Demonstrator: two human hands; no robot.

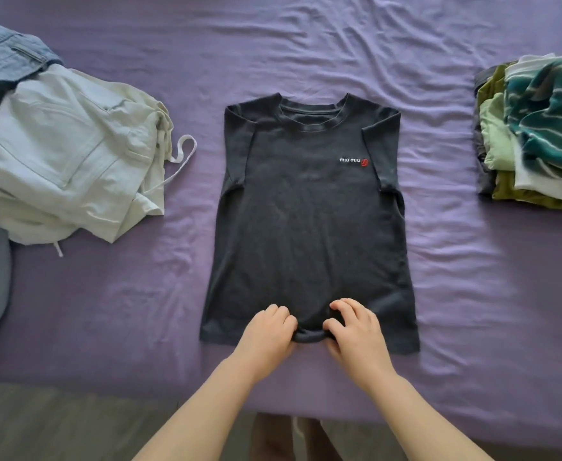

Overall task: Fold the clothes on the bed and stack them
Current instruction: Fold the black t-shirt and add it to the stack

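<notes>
Purple bed (306, 44), wrinkled sheet. Left hand (266, 331) and right hand (356, 331) side by side, both pinching bunched hem of dark T-shirt (306, 211) lying flat mid-bed, sleeves folded in. Bare sheet either side; unfolded pale clothes (66, 154) far left, folded stack (539, 128) far right.

T-shirt (309, 221) flat at centre of bed (306, 44), both hands (268, 331) (356, 331) side by side on its near hem; unfolded heap (60, 154) left, folded stack (536, 128) right.
</notes>
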